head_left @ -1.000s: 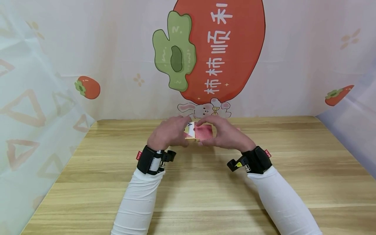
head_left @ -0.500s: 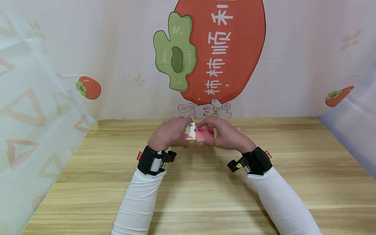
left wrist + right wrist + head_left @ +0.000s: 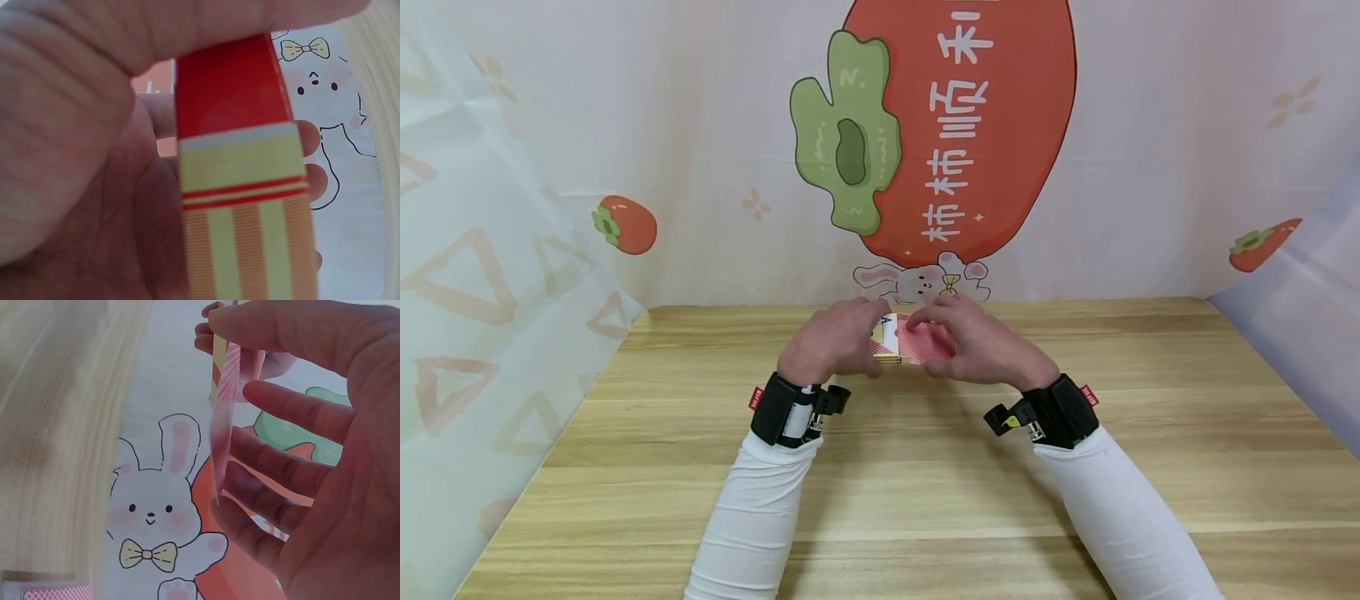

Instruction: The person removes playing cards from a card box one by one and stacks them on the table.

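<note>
The left hand (image 3: 831,337) grips a red-and-yellow striped box (image 3: 244,181). Just beside it, the right hand (image 3: 985,343) pinches a thin red-patterned card (image 3: 921,340) by its edges.

Behind the wood-grain table (image 3: 910,500) stands a pale backdrop (image 3: 1150,167) printed with a red fruit (image 3: 1000,125) and rabbit (image 3: 156,503)

Here's the right hand (image 3: 359,456), thumb out ahead and fingers lightly bent, holding a thin pink-and-white patterned card (image 3: 226,419) seen almost edge-on. Just past the thumb tip, a narrow yellow-and-orange box (image 3: 218,359); behind it, the left hand (image 3: 275,365). Beyond the fingertips stands a white printed backdrop (image 3: 144,381) with a bow-tied rabbit (image 3: 150,515). Further out runs the pale wood-grain worktop (image 3: 56,437), and there, well away from the fingers, a pink-and-white patterned pack (image 3: 59,592), partly in view!
</note>
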`<state>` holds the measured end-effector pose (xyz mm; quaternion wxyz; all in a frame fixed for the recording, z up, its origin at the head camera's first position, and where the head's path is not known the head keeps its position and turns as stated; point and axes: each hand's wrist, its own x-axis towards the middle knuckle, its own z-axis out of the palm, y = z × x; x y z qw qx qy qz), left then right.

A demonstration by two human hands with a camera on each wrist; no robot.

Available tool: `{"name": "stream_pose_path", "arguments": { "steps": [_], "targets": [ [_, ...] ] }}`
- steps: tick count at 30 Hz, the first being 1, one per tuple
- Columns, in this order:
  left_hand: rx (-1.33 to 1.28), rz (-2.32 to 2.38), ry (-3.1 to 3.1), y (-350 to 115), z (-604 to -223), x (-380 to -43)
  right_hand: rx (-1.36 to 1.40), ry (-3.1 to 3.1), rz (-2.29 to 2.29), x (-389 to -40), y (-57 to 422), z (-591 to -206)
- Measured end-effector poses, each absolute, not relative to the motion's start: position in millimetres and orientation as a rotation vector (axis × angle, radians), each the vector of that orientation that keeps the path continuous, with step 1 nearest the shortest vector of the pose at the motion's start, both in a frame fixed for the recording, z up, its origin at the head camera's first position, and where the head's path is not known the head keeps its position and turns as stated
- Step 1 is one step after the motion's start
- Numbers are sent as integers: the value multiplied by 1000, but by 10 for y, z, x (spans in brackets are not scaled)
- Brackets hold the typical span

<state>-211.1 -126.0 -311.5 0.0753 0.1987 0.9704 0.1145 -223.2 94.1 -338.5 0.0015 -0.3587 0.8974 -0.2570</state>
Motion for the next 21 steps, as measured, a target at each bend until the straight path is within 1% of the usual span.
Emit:
{"name": "stream_pose_path", "arguments": {
  "steps": [10,21],
  "targets": [
    [580,362,2892,-1266,-3114,-2108,-1114,2800,-717,-2211,979,-3323],
    [584,354,2883,-1279,-3124,-2108,-1031,2785,-655,-2175,1023,-3236]
  ]
}}
